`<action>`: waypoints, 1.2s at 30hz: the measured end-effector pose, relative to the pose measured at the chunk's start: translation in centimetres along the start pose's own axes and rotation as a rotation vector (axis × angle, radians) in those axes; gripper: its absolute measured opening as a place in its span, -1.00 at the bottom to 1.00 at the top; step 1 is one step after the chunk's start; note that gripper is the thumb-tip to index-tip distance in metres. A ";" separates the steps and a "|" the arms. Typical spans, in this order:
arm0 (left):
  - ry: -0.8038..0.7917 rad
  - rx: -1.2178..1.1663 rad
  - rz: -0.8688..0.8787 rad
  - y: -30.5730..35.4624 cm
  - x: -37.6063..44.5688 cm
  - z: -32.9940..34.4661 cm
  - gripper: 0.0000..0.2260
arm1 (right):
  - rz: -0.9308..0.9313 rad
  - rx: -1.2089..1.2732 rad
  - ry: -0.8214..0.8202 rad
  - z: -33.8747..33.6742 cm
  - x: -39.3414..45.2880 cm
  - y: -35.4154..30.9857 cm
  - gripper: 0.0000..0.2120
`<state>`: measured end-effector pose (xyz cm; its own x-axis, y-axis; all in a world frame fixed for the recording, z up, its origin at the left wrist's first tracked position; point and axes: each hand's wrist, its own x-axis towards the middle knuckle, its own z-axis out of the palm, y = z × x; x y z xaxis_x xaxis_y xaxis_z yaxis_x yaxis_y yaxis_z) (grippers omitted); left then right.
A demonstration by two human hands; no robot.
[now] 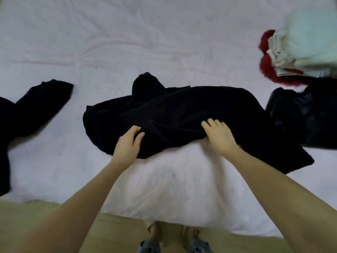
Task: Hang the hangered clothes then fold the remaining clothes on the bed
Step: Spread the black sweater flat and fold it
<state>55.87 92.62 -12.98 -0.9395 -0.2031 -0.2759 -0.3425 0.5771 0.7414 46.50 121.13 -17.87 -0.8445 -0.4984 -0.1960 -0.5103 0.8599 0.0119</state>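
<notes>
Pictured at centre of pale bed: black garment, crumpled. Left hand pinching its near edge at seven o'clock; right hand grasping its near edge at five o'clock.

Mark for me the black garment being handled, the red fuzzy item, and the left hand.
black garment (182, 108): head view, middle of its bunched body.
red fuzzy item (266, 67): head view, exposed left edge under the pale pile.
left hand (127, 144): head view, back of hand, gripping the garment's edge.
</notes>
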 end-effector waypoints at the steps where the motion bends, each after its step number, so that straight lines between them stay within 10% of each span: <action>1: -0.002 -0.075 -0.030 1.0 0.0 -0.9 -0.85 | -0.007 0.064 0.000 -1.2 -0.6 0.2 -0.67; 6: -0.134 -0.221 -0.200 5.6 0.0 -4.9 -0.80 | 0.250 0.667 -0.101 -9.0 -3.7 1.0 -0.95; 16: -0.109 -0.105 -0.197 19.5 -2.5 -14.9 -0.76 | 0.474 1.327 -0.038 -28.4 -7.8 3.6 -0.80; 24: -0.131 -0.173 -0.007 28.7 -5.4 -18.0 -0.80 | 0.207 0.722 -0.122 -35.8 -10.8 2.9 -0.75; 28: -0.067 -0.331 0.109 32.7 -6.5 -18.5 -0.91 | 0.270 0.964 0.214 -38.1 -10.9 0.7 -0.79; 36: -0.170 -0.600 0.429 37.6 -10.4 -21.5 -0.94 | -0.007 1.396 0.272 -44.6 -13.3 -2.9 -0.76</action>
<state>52.59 99.46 30.91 -0.9938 0.0954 0.0571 0.0609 0.0381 0.9974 51.94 120.39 28.40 -0.9288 -0.3706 0.0013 -0.0727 0.1787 -0.9812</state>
